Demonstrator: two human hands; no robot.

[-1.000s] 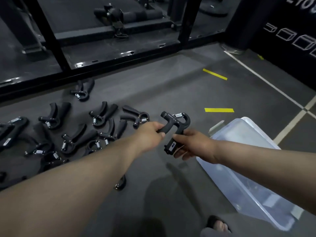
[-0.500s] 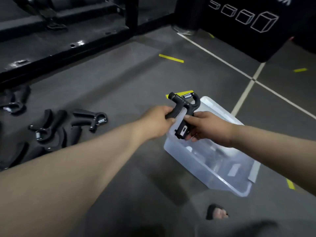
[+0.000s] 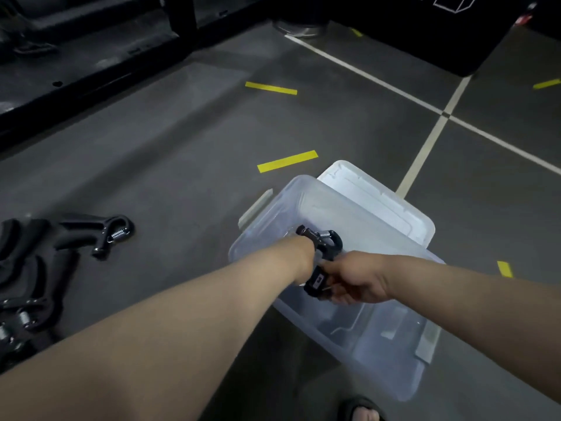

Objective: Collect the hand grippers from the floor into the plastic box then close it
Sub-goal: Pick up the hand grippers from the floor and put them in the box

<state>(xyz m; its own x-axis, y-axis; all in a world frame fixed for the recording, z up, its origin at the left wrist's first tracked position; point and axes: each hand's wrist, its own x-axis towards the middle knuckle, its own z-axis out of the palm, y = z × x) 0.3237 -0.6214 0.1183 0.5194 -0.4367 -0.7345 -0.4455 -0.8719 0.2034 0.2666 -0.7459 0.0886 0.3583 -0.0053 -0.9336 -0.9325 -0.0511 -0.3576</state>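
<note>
A black hand gripper (image 3: 322, 256) with a steel spring is held over the open clear plastic box (image 3: 391, 354) on the floor. My left hand (image 3: 299, 258) grips one handle; most of that hand is hidden behind my wrist. My right hand (image 3: 356, 279) is closed on the other handle, down inside the box's opening. Some dark items show dimly through the box's wall. The box's white lid (image 3: 379, 199) lies behind it. Several more black hand grippers (image 3: 91, 235) lie in a heap on the floor at the left.
Yellow tape strips (image 3: 287, 161) and white lines (image 3: 425, 147) mark the grey floor. A black rack base (image 3: 91, 68) runs along the back left, and a black block (image 3: 425, 31) stands at the back right. My sandalled foot (image 3: 361, 410) shows at the bottom.
Both hands have carried the gripper rightward from the heap to above the box and lowered it into the opening. My view has swung right; the heap now sits at the left edge.
</note>
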